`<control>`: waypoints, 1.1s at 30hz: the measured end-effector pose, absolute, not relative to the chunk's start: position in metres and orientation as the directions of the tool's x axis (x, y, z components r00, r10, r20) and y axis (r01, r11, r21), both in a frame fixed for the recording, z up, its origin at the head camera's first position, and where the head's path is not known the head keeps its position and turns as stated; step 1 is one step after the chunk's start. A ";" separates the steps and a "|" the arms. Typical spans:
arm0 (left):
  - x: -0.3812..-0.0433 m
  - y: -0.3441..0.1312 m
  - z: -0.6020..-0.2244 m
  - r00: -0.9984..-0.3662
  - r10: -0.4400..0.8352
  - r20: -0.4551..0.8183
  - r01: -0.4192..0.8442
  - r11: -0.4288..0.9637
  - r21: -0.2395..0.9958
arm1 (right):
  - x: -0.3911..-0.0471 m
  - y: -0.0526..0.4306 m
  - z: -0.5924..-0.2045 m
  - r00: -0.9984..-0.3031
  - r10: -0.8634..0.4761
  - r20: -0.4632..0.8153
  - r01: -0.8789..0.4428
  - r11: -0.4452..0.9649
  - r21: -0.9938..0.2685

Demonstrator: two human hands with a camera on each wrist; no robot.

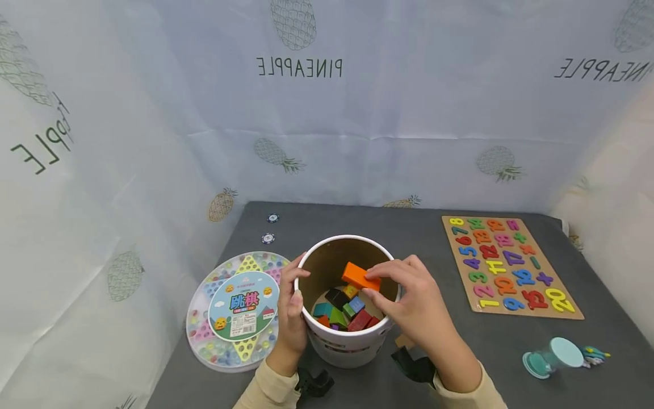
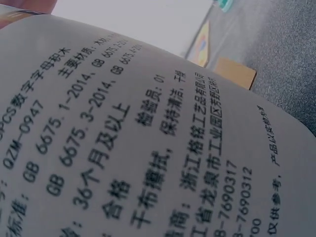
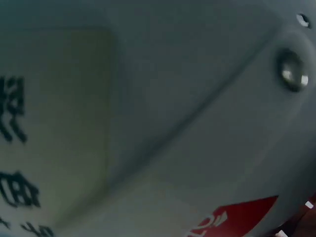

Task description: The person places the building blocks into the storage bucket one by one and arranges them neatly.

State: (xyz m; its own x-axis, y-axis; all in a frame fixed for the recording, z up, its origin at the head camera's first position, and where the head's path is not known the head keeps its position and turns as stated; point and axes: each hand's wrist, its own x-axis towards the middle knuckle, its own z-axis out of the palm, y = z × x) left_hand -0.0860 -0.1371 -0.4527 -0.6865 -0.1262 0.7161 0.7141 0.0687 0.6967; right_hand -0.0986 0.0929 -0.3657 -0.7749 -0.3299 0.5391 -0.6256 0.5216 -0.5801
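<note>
A white round bucket point(image 1: 341, 357) stands on the dark table, with several coloured toy blocks point(image 1: 352, 309) lying at its bottom. My left hand point(image 1: 293, 318) holds the bucket's left rim, its fingers over the edge. Between thumb and fingers my right hand point(image 1: 416, 298) pinches an orange block point(image 1: 355, 275) inside the bucket's mouth, above the other blocks. Printed text covers the bucket's wall point(image 2: 148, 148) in the left wrist view, while the right wrist view shows only its pale side point(image 3: 197, 148) up close, with neither hand's grip visible.
Left of the bucket lies a round Chinese checkers set point(image 1: 242, 309). Two poker chips point(image 1: 268, 238) lie behind it. A number board point(image 1: 511, 267) sits at the right, with a teal cup-like object point(image 1: 554, 358) nearer me. A small wooden piece point(image 1: 405, 341) lies by the bucket.
</note>
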 end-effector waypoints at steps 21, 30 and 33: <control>-0.079 -0.144 -0.450 -0.690 -0.141 0.710 0.708 0.076 0.702 | -0.097 0.147 -0.513 -0.860 -0.506 -0.071 -0.349 0.684 -0.641; -0.083 -0.145 -0.450 -0.684 -0.146 0.715 0.711 0.085 0.698 | -0.097 0.143 -0.522 -0.922 -0.386 -0.033 -0.280 0.722 -0.633; -0.083 -0.145 -0.451 -0.685 -0.143 0.715 0.710 0.090 0.698 | -0.103 0.143 -0.507 -0.959 -0.281 0.034 -0.241 0.747 -0.620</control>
State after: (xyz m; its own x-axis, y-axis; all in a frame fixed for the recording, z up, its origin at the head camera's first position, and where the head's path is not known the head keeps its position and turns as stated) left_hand -0.0830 -0.1448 -0.4511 -0.6848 -0.1427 0.7146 0.7101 0.0897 0.6983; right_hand -0.1027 0.1426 -0.5074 -0.9590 -0.2815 0.0342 -0.2413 0.7468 -0.6198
